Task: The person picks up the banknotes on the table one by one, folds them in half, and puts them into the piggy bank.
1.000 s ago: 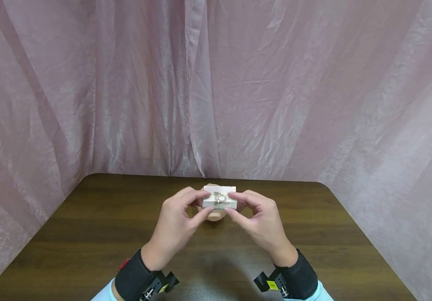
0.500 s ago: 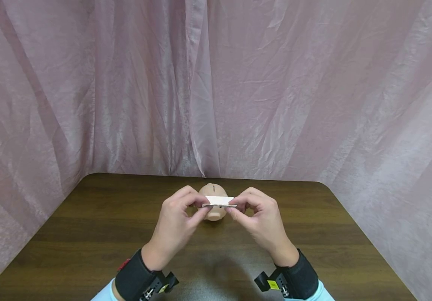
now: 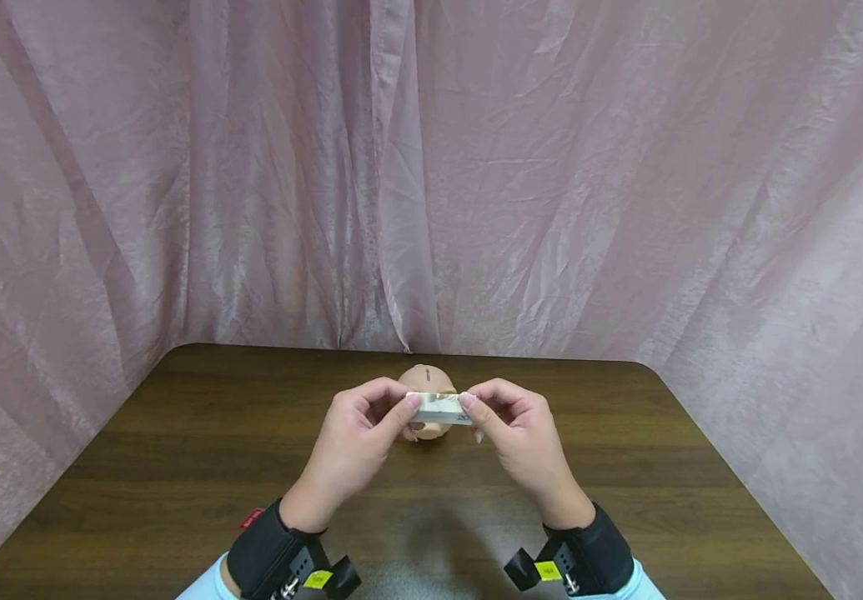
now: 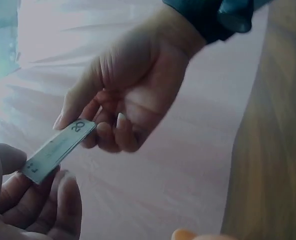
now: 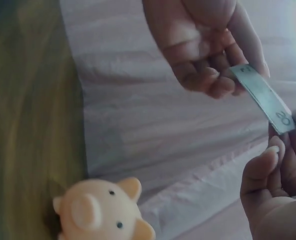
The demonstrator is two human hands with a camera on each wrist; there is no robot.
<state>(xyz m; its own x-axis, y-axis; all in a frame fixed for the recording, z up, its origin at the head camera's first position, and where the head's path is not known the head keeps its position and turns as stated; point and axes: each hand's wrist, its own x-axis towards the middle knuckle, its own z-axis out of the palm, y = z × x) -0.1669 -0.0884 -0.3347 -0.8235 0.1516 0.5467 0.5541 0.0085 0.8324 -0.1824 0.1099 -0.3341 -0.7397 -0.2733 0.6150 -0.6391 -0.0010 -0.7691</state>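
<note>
A folded banknote (image 3: 440, 410) with a printed 20 is held level between both hands. My left hand (image 3: 356, 437) pinches its left end between thumb and fingers, and my right hand (image 3: 527, 437) pinches the right end the same way. In the left wrist view the banknote (image 4: 57, 150) is a narrow flat strip with the number at one end. Just beyond it on the table stands a peach-coloured piggy bank (image 3: 437, 381), a dark slot on its top. The banknote and fingers overlap its lower part in the head view. Its snout and eyes show on the piggy bank (image 5: 100, 212) in the right wrist view.
A dark brown wooden table (image 3: 251, 467) with rounded far corners lies under the hands. Pink curtains (image 3: 521, 183) hang behind it and along both sides. Each wrist wears a black band (image 3: 592, 550) with a small camera.
The banknote has turned from a wider face through edge-on and folded into a narrower strip. The thumbs have come up onto its near face, and the piggy bank's top has come into sight.
</note>
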